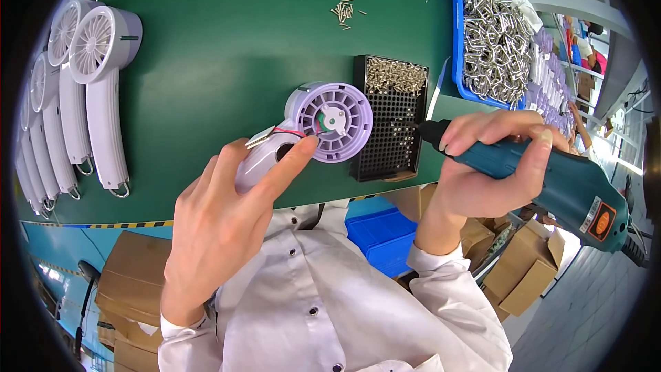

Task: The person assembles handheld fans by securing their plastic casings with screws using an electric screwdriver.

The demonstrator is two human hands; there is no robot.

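The left hand holds a lilac fan left of the black tray, partly hiding its handle. The right hand grips a teal screwdriver, its tip indistinct over the tray. Far-left, the green worktop offers open room.

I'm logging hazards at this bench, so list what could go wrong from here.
1. The exposed red wire on the purple fan lies close to the left hand and might get pinched.
2. The power screwdriver in the right hand points toward the screw tray; a knock could scatter its contents.
3. The loose screws on the green table could roll away.
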